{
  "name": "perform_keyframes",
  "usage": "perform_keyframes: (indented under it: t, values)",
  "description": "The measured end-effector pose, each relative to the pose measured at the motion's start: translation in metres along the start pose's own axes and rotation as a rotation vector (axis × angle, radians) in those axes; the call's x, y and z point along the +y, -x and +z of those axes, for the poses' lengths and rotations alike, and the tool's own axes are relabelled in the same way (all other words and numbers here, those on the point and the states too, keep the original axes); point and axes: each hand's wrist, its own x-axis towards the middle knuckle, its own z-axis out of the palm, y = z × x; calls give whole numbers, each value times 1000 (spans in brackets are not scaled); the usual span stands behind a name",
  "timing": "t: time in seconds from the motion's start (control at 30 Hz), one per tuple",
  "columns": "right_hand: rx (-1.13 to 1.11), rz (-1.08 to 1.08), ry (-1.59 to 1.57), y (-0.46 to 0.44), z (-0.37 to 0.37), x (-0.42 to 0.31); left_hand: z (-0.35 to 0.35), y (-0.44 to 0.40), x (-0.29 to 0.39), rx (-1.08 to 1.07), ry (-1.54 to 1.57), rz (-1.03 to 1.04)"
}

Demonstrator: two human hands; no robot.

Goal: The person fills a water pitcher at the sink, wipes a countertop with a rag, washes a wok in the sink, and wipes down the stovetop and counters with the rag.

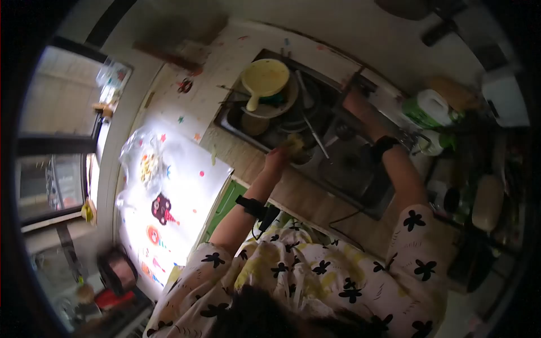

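Note:
My left hand (276, 160) is at the near edge of the double sink (383, 208), its fingers closed on a yellowish, sponge-like thing (293, 143). Across the sink, my right hand (354, 100) reaches to the far rim beside a dark fitting (360, 83). Its fingers are dim and partly hidden, so its grip does not show. In the left basin, a cream pan (265, 78) with a short handle rests on stacked dishes. A long metal utensil (316, 135) slants over the divider between the basins.
At left, a brightly lit white surface with cartoon prints (186, 186) carries a clear plastic bag (147, 163) with pale pieces inside. A green-and-white container (427, 108) and other kitchenware crowd the right side. A dark cable (344, 221) lies along the counter front.

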Motion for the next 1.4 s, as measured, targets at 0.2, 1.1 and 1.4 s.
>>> perform_keyframes:
  t: [0.2,1.1,1.4]
  values:
    - [-296,300,363,-38,49,7,-17,32,17,211,-194,152]
    - [-264,857,-1137,221,-35,-140,33,-58,58,-358,-1928,714]
    - [-244,1062,-2615,86,-19,-205,40,66,105,-374,-714,438]
